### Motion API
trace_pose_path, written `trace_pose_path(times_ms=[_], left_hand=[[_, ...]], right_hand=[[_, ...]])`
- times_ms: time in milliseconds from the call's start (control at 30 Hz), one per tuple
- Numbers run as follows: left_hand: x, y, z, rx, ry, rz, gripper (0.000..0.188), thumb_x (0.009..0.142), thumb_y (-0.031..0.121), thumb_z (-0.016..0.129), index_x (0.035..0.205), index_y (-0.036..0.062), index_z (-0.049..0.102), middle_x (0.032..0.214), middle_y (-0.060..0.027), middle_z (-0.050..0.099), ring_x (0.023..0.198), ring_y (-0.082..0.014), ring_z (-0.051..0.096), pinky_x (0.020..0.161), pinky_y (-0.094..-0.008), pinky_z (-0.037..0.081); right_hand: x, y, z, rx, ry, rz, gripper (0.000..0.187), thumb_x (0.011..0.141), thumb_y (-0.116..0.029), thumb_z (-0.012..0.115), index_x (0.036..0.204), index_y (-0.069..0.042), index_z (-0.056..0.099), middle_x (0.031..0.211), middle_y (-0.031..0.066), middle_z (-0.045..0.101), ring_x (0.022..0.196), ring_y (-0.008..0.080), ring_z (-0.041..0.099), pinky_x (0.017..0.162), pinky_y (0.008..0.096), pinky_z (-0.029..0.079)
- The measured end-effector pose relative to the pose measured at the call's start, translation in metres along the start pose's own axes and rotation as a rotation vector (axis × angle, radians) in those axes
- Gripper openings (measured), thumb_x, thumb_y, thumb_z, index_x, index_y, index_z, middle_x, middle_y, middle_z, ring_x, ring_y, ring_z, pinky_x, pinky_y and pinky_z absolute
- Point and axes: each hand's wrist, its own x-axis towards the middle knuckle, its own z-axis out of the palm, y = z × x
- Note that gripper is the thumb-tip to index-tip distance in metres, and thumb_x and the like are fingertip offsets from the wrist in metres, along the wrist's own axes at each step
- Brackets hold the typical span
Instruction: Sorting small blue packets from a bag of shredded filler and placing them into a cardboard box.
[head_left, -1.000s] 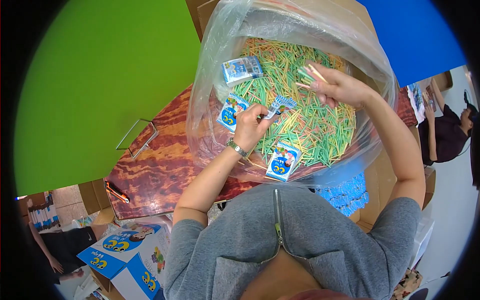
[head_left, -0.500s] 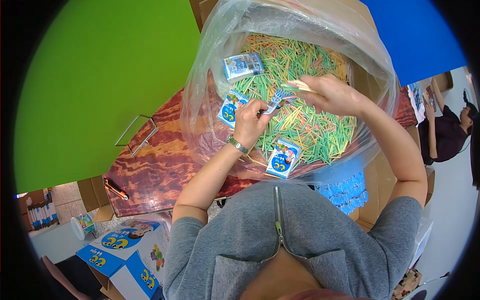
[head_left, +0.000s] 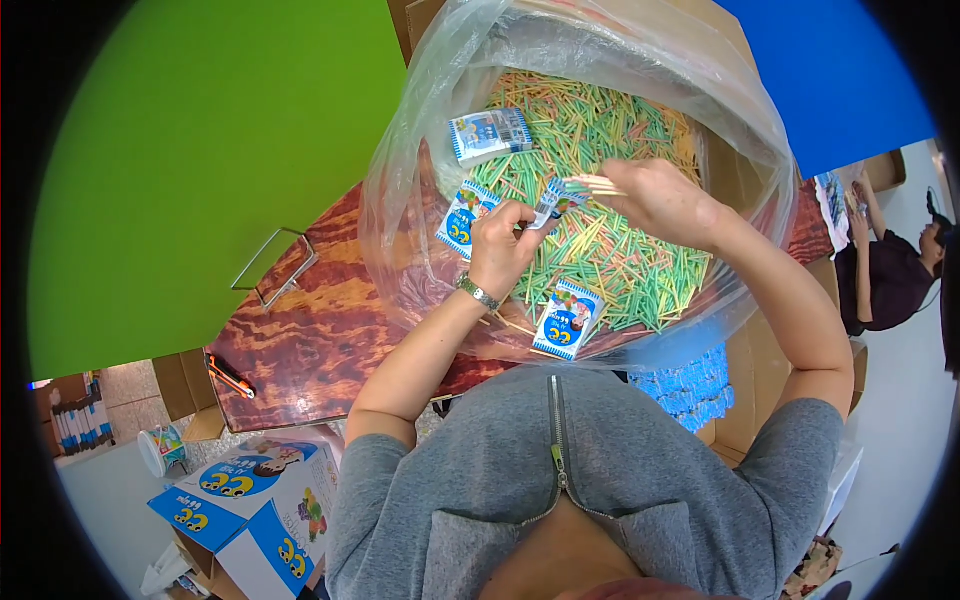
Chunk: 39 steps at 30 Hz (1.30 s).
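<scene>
A large clear plastic bag [head_left: 395, 215] lies spread over the table, full of thin green, yellow and pink candy sticks [head_left: 590, 280]. My left hand [head_left: 503, 245] pinches a small blue-and-white packet [head_left: 556, 200] whose open end faces right. Close to that end, my right hand [head_left: 665, 200] grips several pale candy sticks [head_left: 597, 185], their tips at the packet's mouth. Whether the tips are inside it I cannot make out. More packets rest around the pile: one at the back left [head_left: 490, 135], one beside my left wrist [head_left: 462, 222] and one at the front [head_left: 568, 318].
On the red-brown table [head_left: 300, 350] are a bent metal wire stand [head_left: 275, 268] and an orange-and-black cutter [head_left: 230, 376]. A printed carton [head_left: 250, 510] stands below left. Blue packets [head_left: 690, 390] fill a cardboard box by my right side. Another person [head_left: 890, 270] works at far right.
My right hand has shifted slightly, and the sticks in it now point at the packet's opening. My left hand stays nearly in place with the packet.
</scene>
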Motion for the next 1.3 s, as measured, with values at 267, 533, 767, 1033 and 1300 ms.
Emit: trace_pose_path(times_ms=[267, 533, 767, 1033, 1300], left_hand=[[-0.002, -0.006, -0.001, 0.030, -0.009, 0.113, 0.017, 0.070, 0.002, 0.074, 0.078, 0.0008, 0.060, 0.076, -0.0122, 0.062, 0.066, -0.0284, 0.062, 0.057, -0.0354, 0.049], [-0.001, -0.006, -0.008, 0.044, -0.012, 0.264, 0.020, 0.068, -0.003, 0.072, 0.083, 0.0017, 0.060, 0.083, -0.0121, 0.064, 0.073, -0.0303, 0.063, 0.063, -0.0372, 0.051], [-0.002, -0.004, -0.009, 0.101, -0.009, 0.382, 0.025, 0.065, -0.007, 0.071, 0.086, 0.0022, 0.061, 0.086, -0.0110, 0.065, 0.079, -0.0292, 0.063, 0.067, -0.0369, 0.051], [0.000, -0.004, -0.011, 0.128, -0.019, 0.412, 0.026, 0.065, -0.009, 0.069, 0.087, 0.0022, 0.061, 0.088, -0.0110, 0.065, 0.081, -0.0295, 0.063, 0.069, -0.0373, 0.052], [-0.004, -0.006, -0.010, 0.031, -0.039, 0.276, 0.019, 0.071, -0.005, 0.069, 0.088, 0.0003, 0.064, 0.089, -0.0122, 0.067, 0.080, -0.0294, 0.065, 0.068, -0.0361, 0.053]], right_hand=[[0.015, -0.007, -0.030, 0.270, -0.527, 0.284, 0.027, 0.097, -0.026, 0.052, 0.098, 0.000, 0.058, 0.081, 0.0121, 0.066, 0.073, 0.0236, 0.069, 0.064, 0.0375, 0.054], [0.028, 0.000, -0.038, 0.180, -0.739, 0.276, 0.030, 0.100, -0.028, 0.047, 0.102, 0.000, 0.057, 0.080, 0.0114, 0.065, 0.069, 0.0198, 0.068, 0.061, 0.0356, 0.053], [0.040, -0.002, -0.041, -0.028, -0.779, 0.187, 0.031, 0.095, -0.027, 0.049, 0.092, 0.002, 0.061, 0.075, 0.0115, 0.066, 0.065, 0.0212, 0.068, 0.062, 0.0369, 0.053], [0.040, -0.014, -0.047, 0.017, -0.755, 0.260, 0.030, 0.095, -0.025, 0.050, 0.090, 0.002, 0.060, 0.074, 0.0105, 0.066, 0.064, 0.0204, 0.069, 0.061, 0.0356, 0.054], [0.040, -0.013, -0.047, 0.060, -0.774, 0.223, 0.029, 0.098, -0.026, 0.049, 0.094, 0.001, 0.059, 0.076, 0.0120, 0.066, 0.067, 0.0207, 0.069, 0.061, 0.0357, 0.052]])
